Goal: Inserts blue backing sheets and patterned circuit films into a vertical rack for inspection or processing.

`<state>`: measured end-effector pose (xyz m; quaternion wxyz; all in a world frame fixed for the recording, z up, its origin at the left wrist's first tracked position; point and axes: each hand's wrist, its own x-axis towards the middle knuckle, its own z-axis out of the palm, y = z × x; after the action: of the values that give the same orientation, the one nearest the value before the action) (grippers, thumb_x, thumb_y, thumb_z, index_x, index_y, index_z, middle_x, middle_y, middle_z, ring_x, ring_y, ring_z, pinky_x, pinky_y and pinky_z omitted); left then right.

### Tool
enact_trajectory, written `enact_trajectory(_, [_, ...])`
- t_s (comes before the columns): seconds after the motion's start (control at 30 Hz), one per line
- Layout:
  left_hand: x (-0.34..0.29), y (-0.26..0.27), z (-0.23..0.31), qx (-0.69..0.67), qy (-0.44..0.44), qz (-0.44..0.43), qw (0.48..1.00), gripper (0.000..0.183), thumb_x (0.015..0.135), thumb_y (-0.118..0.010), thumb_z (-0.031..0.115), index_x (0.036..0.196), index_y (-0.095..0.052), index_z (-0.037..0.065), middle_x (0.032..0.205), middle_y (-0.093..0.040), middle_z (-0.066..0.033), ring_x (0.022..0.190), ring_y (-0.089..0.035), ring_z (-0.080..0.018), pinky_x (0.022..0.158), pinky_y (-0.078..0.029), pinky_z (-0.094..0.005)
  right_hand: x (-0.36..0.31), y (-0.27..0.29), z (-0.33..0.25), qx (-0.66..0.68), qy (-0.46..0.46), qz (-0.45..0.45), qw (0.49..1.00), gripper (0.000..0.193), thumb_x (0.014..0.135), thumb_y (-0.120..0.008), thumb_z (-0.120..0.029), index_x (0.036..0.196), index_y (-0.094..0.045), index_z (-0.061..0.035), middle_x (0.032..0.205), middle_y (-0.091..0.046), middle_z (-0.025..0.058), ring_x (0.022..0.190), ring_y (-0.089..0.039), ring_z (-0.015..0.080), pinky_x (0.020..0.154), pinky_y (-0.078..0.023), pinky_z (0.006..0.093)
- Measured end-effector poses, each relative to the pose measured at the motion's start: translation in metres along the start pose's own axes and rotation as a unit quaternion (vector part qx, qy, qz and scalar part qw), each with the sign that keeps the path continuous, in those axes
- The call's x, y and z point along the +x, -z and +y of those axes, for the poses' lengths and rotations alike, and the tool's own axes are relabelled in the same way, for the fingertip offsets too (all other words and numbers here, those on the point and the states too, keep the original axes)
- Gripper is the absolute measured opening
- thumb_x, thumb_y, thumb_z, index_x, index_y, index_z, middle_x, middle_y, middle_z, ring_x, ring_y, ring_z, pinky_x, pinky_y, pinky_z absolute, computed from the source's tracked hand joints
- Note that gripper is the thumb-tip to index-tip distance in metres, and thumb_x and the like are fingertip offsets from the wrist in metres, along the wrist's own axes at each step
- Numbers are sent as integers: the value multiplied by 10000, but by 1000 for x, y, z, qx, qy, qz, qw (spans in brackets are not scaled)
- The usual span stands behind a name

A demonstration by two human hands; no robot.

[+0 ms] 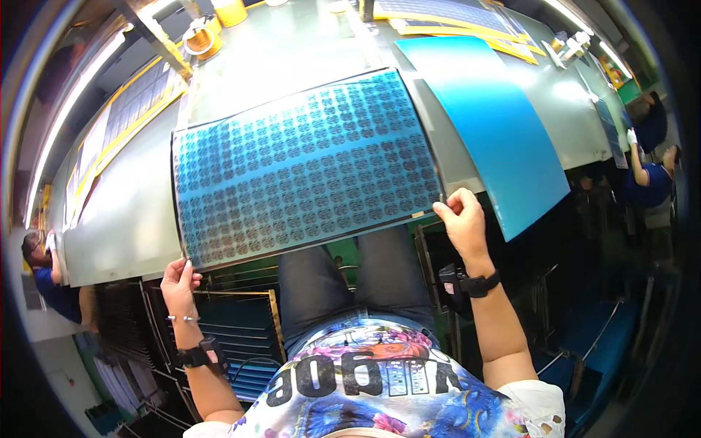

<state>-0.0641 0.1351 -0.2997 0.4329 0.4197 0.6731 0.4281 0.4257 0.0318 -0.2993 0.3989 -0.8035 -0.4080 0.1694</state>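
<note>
A large rectangular patterned sheet (307, 166) lies before me, blue with rows of small dark repeated shapes and a thin dark border. My left hand (180, 283) pinches its near left corner between thumb and fingers. At the near right corner, my right hand (463, 221) is closed in a pinch on the same sheet. The sheet's near edge reaches past the table's front edge, over my legs. Whether it is one layer or a film over a blue board, I cannot tell. A plain blue panel (504, 131) lies to its right, its near end also past the table edge.
The pale table (131, 226) spreads out under the sheet. Yellow-edged patterned sheets lie at the far left (128, 113) and far right (456, 18). A roll of orange-brown tape (202, 42) stands at the back. Below the table is a rack (241, 321) of blue panels. Other people (652, 175) work at both sides.
</note>
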Motion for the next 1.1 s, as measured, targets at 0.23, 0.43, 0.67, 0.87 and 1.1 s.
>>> enact_trajectory(0.23, [4, -12, 12, 59, -78, -10, 995, 85, 844, -586, 54, 919, -591, 14, 728, -586, -9, 552, -541, -57, 480, -420, -162, -1, -1, 9, 2, -11, 1, 1000, 221, 742, -656, -59, 714, -441, -18, 594, -453, 62, 544, -428, 166, 531, -386, 307])
enact_trajectory(0.43, [5, -2, 3, 73, -59, -8, 996, 112, 836, -605, 76, 934, -592, 25, 740, -597, -7, 557, -546, -58, 483, -425, -172, 1, -6, -2, 12, -12, -9, 1000, 221, 752, -649, -67, 723, -436, -13, 608, -431, 64, 552, -407, 159, 536, -378, 299])
enact_trajectory(0.67, [12, -24, -1, 131, -156, 74, 976, 111, 743, -696, 74, 805, -634, 5, 712, -610, -18, 619, -538, -79, 582, -445, -226, 1, -1, 17, 39, 35, -9, 999, 223, 787, -629, -65, 743, -411, -52, 670, -337, -28, 609, -330, 77, 550, -321, 224])
enact_trajectory(0.87, [-1, -18, -26, 118, -182, 143, 966, 151, 704, -725, 56, 712, -579, 21, 710, -534, -38, 592, -520, -119, 570, -441, -243, -3, -4, 32, 74, 37, -36, 996, 175, 834, -597, -63, 802, -425, -42, 719, -363, -25, 638, -364, 64, 575, -335, 212])
enact_trajectory(1.1, [-3, -23, -34, 170, -229, 191, 939, 168, 706, -710, 75, 765, -558, 33, 770, -478, -61, 673, -476, -177, 630, -428, -295, -1, -7, 24, 54, 36, -50, 997, 181, 842, -586, -68, 787, -416, -42, 700, -349, -23, 631, -355, 64, 572, -332, 210])
